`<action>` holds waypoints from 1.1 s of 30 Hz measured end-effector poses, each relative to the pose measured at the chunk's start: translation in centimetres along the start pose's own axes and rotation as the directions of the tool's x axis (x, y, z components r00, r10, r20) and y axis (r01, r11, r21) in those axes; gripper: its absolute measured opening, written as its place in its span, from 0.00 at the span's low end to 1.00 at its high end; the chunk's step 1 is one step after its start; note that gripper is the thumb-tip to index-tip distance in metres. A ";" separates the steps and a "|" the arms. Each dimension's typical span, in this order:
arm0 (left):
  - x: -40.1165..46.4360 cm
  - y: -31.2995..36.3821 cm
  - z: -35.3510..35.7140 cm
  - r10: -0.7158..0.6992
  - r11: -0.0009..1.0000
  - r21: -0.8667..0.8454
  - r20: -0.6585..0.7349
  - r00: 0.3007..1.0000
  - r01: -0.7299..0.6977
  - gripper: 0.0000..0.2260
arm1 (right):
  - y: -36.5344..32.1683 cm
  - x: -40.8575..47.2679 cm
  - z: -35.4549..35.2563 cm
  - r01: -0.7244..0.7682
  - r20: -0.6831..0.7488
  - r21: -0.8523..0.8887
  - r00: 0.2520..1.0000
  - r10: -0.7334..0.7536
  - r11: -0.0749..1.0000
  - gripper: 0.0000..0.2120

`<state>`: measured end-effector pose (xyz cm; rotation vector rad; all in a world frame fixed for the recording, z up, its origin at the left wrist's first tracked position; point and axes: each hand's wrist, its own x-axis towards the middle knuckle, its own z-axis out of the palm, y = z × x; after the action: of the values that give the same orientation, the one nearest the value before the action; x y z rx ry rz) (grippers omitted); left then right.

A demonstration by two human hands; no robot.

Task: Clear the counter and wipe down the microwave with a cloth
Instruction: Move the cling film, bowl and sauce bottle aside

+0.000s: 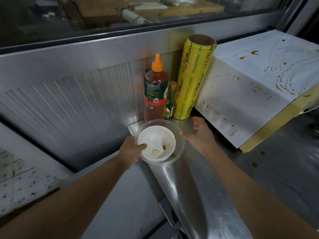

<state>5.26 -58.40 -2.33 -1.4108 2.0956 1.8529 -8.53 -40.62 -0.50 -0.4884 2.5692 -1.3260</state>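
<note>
A clear glass bowl [180, 149] holds a smaller white bowl [155, 135] with a white spoon [156, 145] and brown sauce traces inside. My left hand [132, 149] grips the stacked bowls at their left rim, thumb over the edge. My right hand [198, 135] hovers just right of the glass bowl, fingers loosely curled, holding nothing. The white microwave [250, 87] stands at the right on the steel counter [276, 169]; its top and side carry brown sauce stains. No cloth is in view.
Against the back wall stand a red sauce bottle [155, 90] with an orange cap, a small dark bottle [170, 102] and a yellow cling-film roll [191, 78]. Brown drops [254, 164] spot the counter. A speckled white board [22, 178] lies at the left.
</note>
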 end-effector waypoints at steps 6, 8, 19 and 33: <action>-2.0 0.2 -1.2 0.054 0.995 0.085 -0.016 0.998 -0.052 0.23 | -0.7 -1.3 -0.8 0.044 0.039 -0.047 0.998 -0.042 0.998 0.36; -3.0 0.3 -1.6 0.058 0.993 0.109 -0.033 0.998 -0.055 0.27 | -1.2 -2.3 -1.3 0.056 0.050 -0.064 0.997 -0.052 0.996 0.38; -11.3 -0.3 -3.8 0.242 0.967 0.072 0.048 0.969 -0.245 0.30 | -4.7 -12.0 -6.2 0.073 0.008 -0.097 0.997 -0.072 0.993 0.38; -25.1 -3.1 -3.9 0.411 0.884 0.052 0.385 0.826 -0.464 0.24 | -6.1 -32.8 -12.7 -0.010 -0.204 -0.225 0.978 -0.037 0.974 0.37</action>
<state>24.10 -46.18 9.88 -0.5137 2.4206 1.8556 18.73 -21.81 12.89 -0.4250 2.9126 -1.1503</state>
